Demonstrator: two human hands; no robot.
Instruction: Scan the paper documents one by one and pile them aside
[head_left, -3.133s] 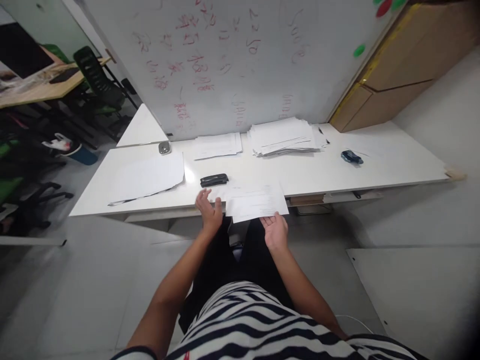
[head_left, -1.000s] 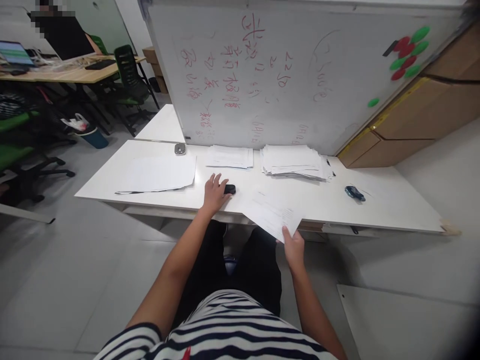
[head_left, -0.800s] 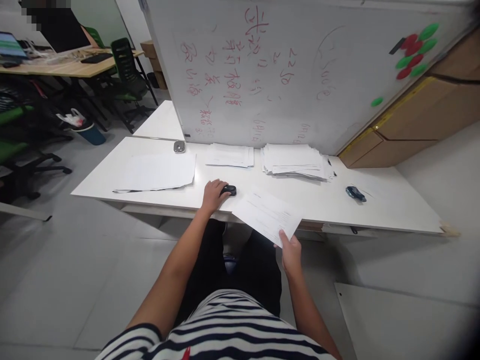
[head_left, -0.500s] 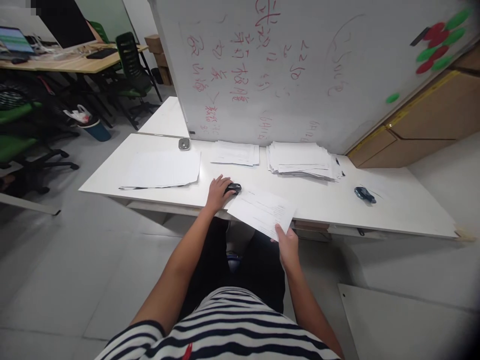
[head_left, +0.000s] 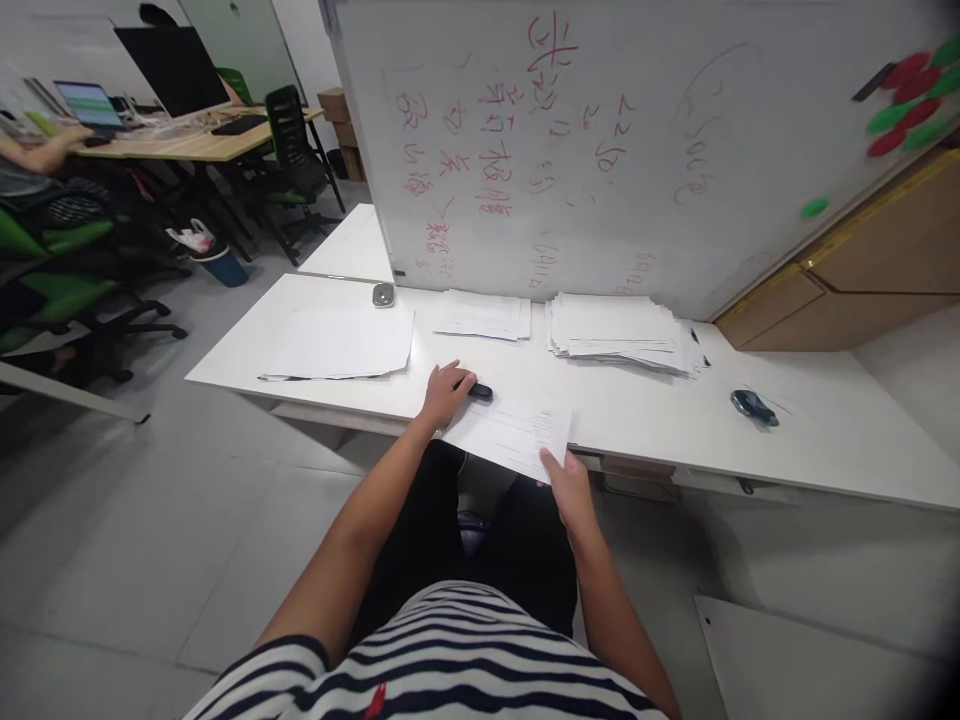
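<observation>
My left hand point(head_left: 448, 393) rests on the white desk with its fingers closed over a black stapler point(head_left: 481, 392), whose one end sticks out to the right. In my right hand point(head_left: 568, 486) a printed sheet of paper point(head_left: 514, 433) is pinched at its near right corner, thumb on top. The sheet lies tilted at the front edge of the desk, its left part beside the stapler and my left wrist. Whether the sheet's edge is inside the stapler's jaw cannot be seen.
On the desk point(head_left: 645, 420) lie a wide paper stack point(head_left: 341, 342) at left, a small stack point(head_left: 486, 315) and a thick stack point(head_left: 619, 328) behind, and a dark teal desk tool point(head_left: 754, 408) at right. A whiteboard point(head_left: 600, 130) stands behind. Another person's arm point(head_left: 49, 152) shows far left.
My right hand has drawn the sheet leftward, toward my left hand and the stapler. My left hand stays on the stapler. The view has turned slightly left, bringing another person's arm into sight.
</observation>
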